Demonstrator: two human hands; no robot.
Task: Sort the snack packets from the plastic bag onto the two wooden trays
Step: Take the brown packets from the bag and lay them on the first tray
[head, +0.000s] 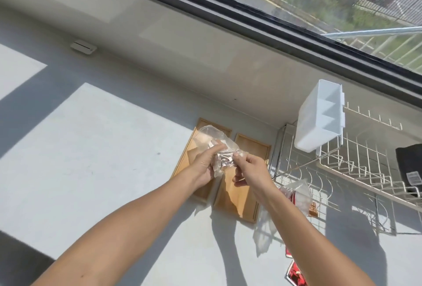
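Both hands pinch a clear plastic bag above the trays

Left hand [202, 165] and right hand [250, 172] each close fingers on the plastic bag [218, 148], held over two bare wooden trays [239, 196] lying side by side, long axes running away from the camera; foil packets show inside it. Red packets [294, 273] lie on the counter [102, 160] nearer the camera, to the right

Readable text: none in this view.
Small white label [413, 178] on the black cloth item [410, 166], far right of the hands: print too small to read.
Red and white snack packets [294, 275] on the worktop [91, 148], below the right hand: markings blurred, no words legible.
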